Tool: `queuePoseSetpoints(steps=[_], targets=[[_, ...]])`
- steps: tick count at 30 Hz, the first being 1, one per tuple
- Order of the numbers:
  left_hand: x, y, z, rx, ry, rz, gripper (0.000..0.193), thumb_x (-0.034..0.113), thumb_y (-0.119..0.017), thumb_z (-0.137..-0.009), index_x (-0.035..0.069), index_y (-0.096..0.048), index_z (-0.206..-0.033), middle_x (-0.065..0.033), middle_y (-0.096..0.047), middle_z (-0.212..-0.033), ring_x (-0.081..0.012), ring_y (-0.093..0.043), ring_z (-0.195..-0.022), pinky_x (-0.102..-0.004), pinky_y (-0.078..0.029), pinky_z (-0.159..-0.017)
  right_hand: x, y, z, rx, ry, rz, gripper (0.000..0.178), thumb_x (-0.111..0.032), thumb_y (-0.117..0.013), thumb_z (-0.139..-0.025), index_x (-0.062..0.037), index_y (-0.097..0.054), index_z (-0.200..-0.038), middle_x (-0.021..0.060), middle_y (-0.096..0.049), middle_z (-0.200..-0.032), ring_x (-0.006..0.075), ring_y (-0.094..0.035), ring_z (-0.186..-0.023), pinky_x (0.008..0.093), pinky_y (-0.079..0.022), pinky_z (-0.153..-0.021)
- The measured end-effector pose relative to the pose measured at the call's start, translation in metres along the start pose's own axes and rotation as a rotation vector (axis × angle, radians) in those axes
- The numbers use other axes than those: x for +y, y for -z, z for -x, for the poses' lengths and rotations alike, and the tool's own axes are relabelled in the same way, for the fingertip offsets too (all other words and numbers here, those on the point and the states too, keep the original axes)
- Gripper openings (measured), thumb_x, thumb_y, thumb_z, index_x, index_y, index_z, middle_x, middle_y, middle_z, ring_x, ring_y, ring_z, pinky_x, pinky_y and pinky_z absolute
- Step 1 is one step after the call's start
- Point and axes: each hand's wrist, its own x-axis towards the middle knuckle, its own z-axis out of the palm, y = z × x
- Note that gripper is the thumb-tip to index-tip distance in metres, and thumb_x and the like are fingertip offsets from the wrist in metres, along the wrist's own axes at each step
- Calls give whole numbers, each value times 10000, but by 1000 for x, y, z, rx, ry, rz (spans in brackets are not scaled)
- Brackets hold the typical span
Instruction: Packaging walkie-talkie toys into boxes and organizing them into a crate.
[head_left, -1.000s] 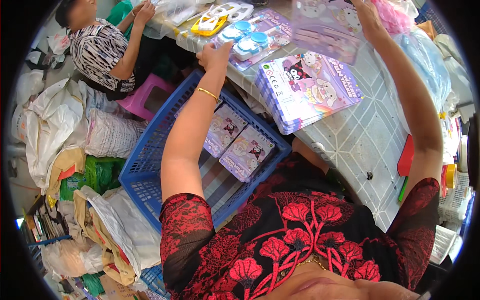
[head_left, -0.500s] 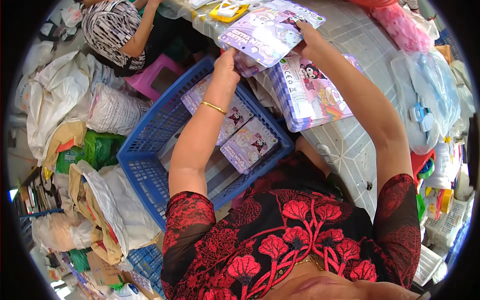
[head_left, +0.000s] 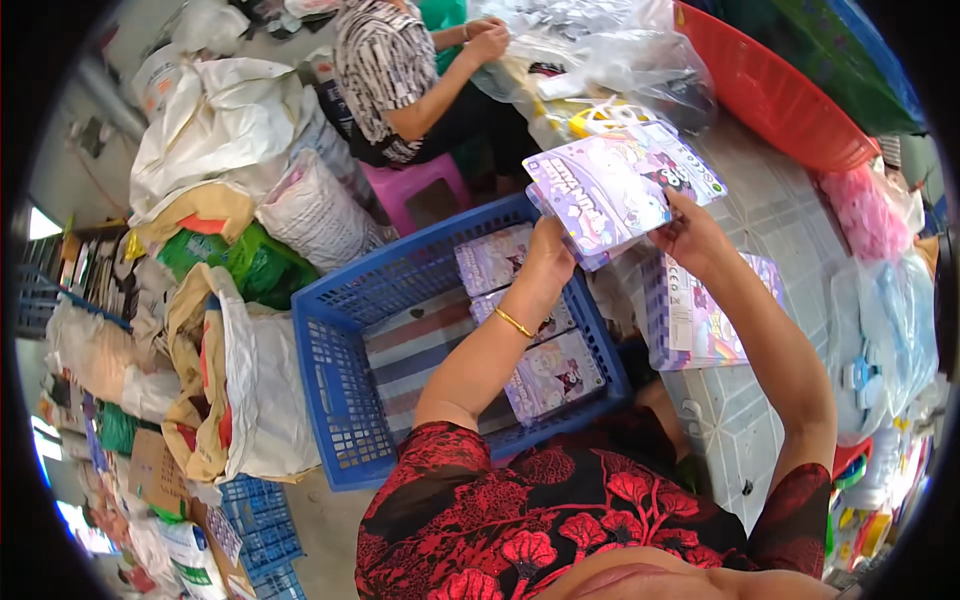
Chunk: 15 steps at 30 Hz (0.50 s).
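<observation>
- The held cards, purple and printed, hang above the far right corner of the blue basket, in neither the basket nor the stack beside it.
- The left hand has its grip closed on their near left edge, fingertips mostly hidden; the right hand pinches their near right edge, thumb on top.
- Inside the blue basket, three sets of cards line its right side, apparently already placed; striped lining shows to their left.
- Right of the basket, the stack of cards lies on the worktop, so the work looks partway along.
- Beyond the basket's far right corner are clear plastic bags; whether anything there is unfinished, I cannot tell.
- Past the basket's far side, a co-worker sits on a pink stool.
</observation>
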Motion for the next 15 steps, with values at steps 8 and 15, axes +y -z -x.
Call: queuePoseSetpoints(steps=[8,15], targets=[[44,32,45,25,-63,-65,369,145,-532,-907,-19,-543,-1237,-122,-618,-1216,-236,-604,-1107,-374,-486,-956,26,-48,38,-174,-144,63,361,-340,-644,-893,-49,-574,-1094,122,-654,-945,219,-650,-840,344,-569,-715],[63,43,73,80,9,-22,366,167,-584,-905,2,-552,-1229,-120,-633,-1188,-251,-621,-1065,-391,-504,-938,42,-46,53,-333,-227,149,377,-367,-578,-935,-54,-553,-1145,106,-630,-1007,208,-632,-920,341,-553,-803]])
